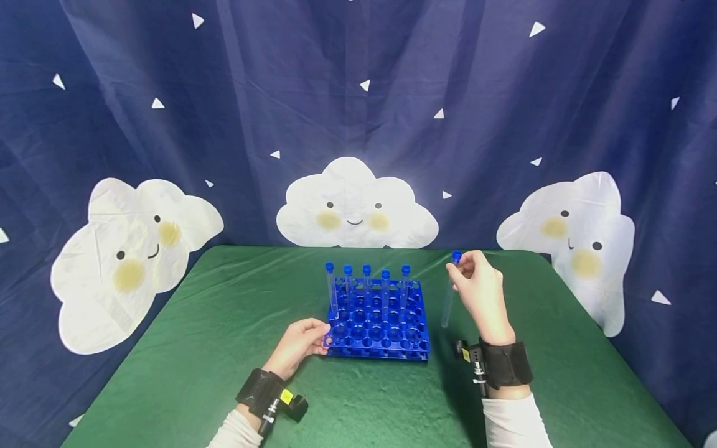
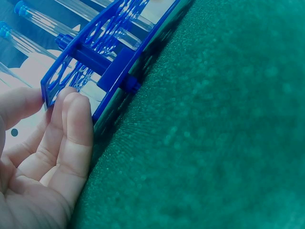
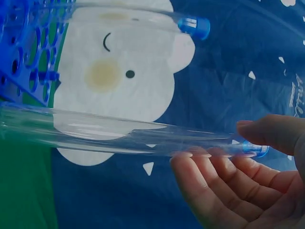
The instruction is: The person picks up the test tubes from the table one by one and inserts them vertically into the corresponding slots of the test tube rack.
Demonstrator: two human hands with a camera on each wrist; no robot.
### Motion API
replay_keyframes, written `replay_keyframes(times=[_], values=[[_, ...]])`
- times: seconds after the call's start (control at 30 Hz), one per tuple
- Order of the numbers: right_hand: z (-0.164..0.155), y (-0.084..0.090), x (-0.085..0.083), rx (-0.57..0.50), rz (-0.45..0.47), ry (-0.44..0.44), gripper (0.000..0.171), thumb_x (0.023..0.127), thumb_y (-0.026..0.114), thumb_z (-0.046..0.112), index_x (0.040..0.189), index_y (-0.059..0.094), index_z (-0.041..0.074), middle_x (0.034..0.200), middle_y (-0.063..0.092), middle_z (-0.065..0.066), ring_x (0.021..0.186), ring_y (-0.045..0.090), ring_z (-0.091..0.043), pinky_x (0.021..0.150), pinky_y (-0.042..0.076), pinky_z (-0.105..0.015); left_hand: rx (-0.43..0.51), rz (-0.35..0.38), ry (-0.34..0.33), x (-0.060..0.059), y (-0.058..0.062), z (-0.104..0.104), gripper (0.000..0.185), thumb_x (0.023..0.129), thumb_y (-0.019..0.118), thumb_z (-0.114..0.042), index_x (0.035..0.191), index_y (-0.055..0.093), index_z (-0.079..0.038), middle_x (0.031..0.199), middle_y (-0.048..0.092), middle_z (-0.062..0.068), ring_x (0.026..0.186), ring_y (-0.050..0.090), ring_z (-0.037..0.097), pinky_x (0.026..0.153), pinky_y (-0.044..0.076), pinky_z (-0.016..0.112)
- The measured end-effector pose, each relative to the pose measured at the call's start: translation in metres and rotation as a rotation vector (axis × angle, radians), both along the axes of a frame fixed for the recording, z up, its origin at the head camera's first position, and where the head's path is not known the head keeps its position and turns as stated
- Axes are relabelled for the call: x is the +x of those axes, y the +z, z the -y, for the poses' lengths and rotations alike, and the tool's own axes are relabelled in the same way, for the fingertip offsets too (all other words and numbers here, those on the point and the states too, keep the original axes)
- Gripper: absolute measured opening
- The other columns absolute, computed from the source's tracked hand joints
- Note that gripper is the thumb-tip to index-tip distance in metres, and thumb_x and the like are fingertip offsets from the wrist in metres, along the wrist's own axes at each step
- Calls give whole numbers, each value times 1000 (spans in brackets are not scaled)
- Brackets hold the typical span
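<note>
A blue test tube rack [image 1: 386,335] stands on the green table, with several clear, blue-capped test tubes [image 1: 386,295] upright in its holes. My left hand [image 1: 299,344] grips the rack's near left corner; in the left wrist view, thumb and fingers [image 2: 76,129] pinch the edge of its upper plate. To the right of the rack, my right hand [image 1: 478,286] holds another test tube [image 1: 447,308] near its blue cap. That tube hangs nearly upright, apart from the rack. The right wrist view shows its clear body [image 3: 119,133] between thumb and fingertips [image 3: 183,160].
A green cloth covers the table [image 1: 224,298]. Behind it hangs a dark blue curtain [image 1: 358,124] with white clouds and small triangles. Each wrist wears a black strap [image 1: 506,364] with a small camera mount.
</note>
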State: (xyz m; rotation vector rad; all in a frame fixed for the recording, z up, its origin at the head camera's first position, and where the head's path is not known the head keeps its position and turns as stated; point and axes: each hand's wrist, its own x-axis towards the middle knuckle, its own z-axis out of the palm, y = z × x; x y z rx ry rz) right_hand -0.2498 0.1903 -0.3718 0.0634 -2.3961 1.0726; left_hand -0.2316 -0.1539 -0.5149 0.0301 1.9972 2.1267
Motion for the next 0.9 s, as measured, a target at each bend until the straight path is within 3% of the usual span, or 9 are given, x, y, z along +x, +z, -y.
replay_keyframes(times=[0.37,0.63,0.9], values=[[14,-4,-4,0,-61,19,20,89,70,15,96,56,3,82,70,-13,66,67,-21,58,51,-19,-6,5,3,-1,-1,0,32,91,68,-19,106,60,7,77,66,0,68,63,11,66,60,27],[22,-8,-5,-6,-112,42,22,89,71,15,96,55,3,83,70,-13,70,68,-23,59,51,-21,-9,-3,2,-1,-1,0,32,91,68,-20,105,60,7,77,66,0,68,63,11,66,60,27],[26,-15,-9,8,-119,57,22,89,71,16,97,56,3,85,70,-13,75,69,-24,65,53,-31,-11,3,5,-1,0,-1,28,92,67,-18,105,60,6,76,66,0,67,63,11,65,60,27]])
